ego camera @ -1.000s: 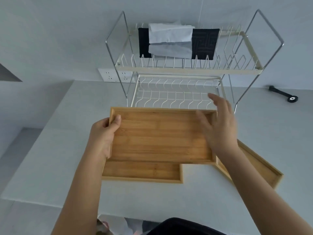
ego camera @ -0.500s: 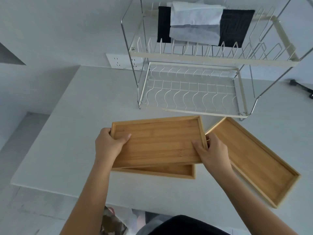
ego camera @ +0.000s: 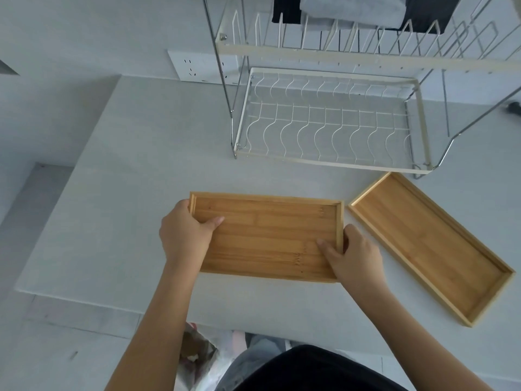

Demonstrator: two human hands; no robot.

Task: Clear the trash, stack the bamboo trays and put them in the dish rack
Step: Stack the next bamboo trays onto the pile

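Note:
A bamboo tray point(ego camera: 267, 235) lies flat on the white counter in front of me, stacked squarely on another tray that it hides. My left hand point(ego camera: 186, 235) grips its left end, thumb inside the rim. My right hand point(ego camera: 352, 258) grips its right end, thumb on the tray floor. A second visible bamboo tray point(ego camera: 428, 244) lies at an angle to the right, apart from my hands. The two-tier white wire dish rack point(ego camera: 324, 162) stands behind the trays, its lower shelf bare.
Black and grey cloths point(ego camera: 352, 9) hang on the rack's upper tier. A wall socket point(ego camera: 194, 66) sits left of the rack. A plastic bag with trash point(ego camera: 203, 359) hangs below the counter's front edge point(ego camera: 84, 299). A dark object point(ego camera: 514, 107) lies at far right.
The tray in my hands came down from in front of the rack and now sits squarely on the lower tray, covering it. The view tilted down and closer.

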